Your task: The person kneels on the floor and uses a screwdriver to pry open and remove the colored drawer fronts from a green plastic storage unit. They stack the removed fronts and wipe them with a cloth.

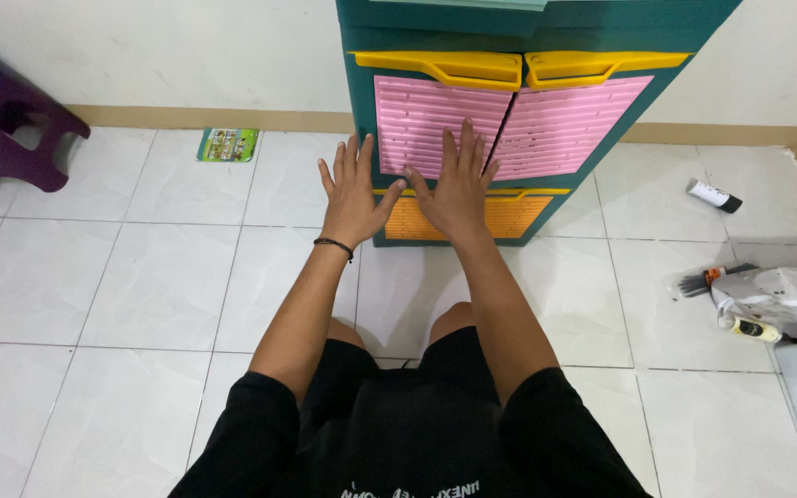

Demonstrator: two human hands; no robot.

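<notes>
- The green plastic drawer cabinet [528, 120] with pink and orange ribbed fronts stands on the white tiled floor [122, 295] against the wall, drawers closed, contents hidden.
- The right hand [458, 189] has its fingers spread flat, released, before the pink front.
- The left hand [352, 194] is likewise spread, grasping nothing.

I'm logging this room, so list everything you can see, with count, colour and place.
Plastic drawer cabinet: one, teal frame, pink ribbed doors, yellow handles, orange bottom drawer, against the far wall.
Plastic stool: one, dark purple, far left.
Printed card: one, green, on the floor by the skirting.
White tube with black cap: one, floor, right.
Pile of bags and tubes: white, right edge.
Left hand: open, black wristband.
Right hand: open, before the pink door.
</notes>
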